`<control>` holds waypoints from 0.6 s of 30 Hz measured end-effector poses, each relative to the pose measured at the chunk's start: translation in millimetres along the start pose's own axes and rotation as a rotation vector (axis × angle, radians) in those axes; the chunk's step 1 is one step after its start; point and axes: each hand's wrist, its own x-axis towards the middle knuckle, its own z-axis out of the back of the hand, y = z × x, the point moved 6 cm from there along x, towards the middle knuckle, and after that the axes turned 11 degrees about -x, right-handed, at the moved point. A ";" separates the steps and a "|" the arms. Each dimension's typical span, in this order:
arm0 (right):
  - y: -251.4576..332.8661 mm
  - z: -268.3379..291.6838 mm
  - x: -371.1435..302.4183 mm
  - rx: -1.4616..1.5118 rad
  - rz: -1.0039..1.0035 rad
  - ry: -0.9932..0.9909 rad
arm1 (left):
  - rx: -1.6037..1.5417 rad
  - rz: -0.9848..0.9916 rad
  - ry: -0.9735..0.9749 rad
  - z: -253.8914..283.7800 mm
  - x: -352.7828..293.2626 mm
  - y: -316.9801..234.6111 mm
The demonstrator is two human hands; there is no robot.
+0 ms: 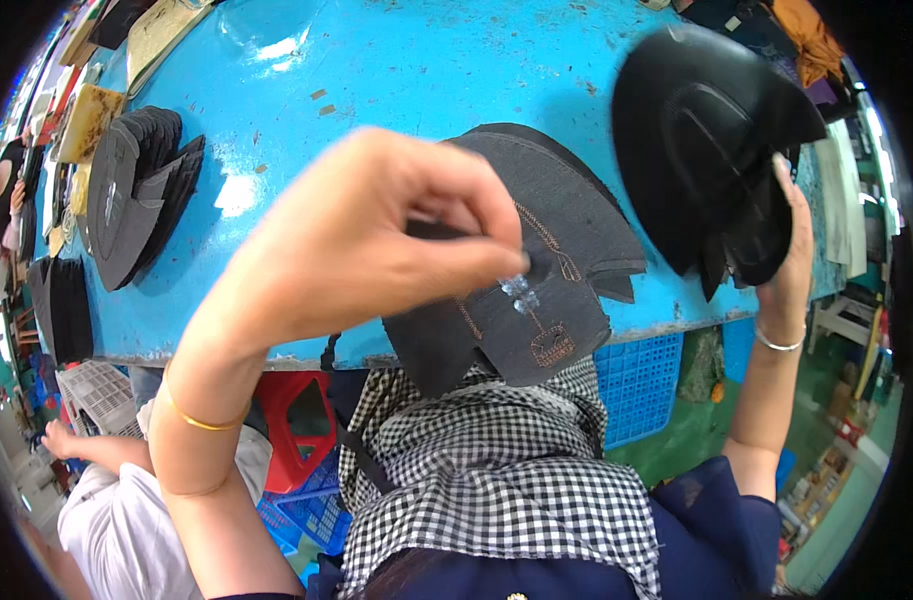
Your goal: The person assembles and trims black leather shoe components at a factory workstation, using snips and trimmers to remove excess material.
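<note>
Blue table (396, 60): Spreads beneath and beyond the fingers of both hands, bearing dark panels.
Checked apron (516, 480): Drapes the lap, nearer the wearer than the left fingers, perhaps to shield clothing.
Glossy black panel (691, 130): Held aloft and tilted, left of and beyond the right fingers, seemingly to keep it off the stitched work.
Stitched grey panel (566, 215): Lies under the left fingers, overhanging the table's near edge, apparently for close reach.
Stacked grey panels (116, 200): Overlap well left of the left fingers, likely parked out of the way.
Left hand (361, 235): Thumb and forefinger pinched together; what they grasp, if anything, cannot be told.
Right hand (791, 245): Fingers grasp the glossy panel's near edge, presumably to steady its curve.
Clear shiny patch (519, 292): Just below the left fingertips, on the stitched panel; whether they touch is unclear.
</note>
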 end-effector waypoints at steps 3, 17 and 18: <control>-31.4 30.4 25.8 -0.133 -0.173 -0.125 | 0.232 -0.005 0.116 -20.2 8.8 22.7; 79.3 -154.2 -34.6 -0.501 0.851 0.782 | 0.740 -0.244 -0.076 -22.9 14.6 19.0; 78.3 -161.3 -38.1 -0.620 0.916 0.826 | 0.742 -0.244 -0.075 -18.6 14.6 20.6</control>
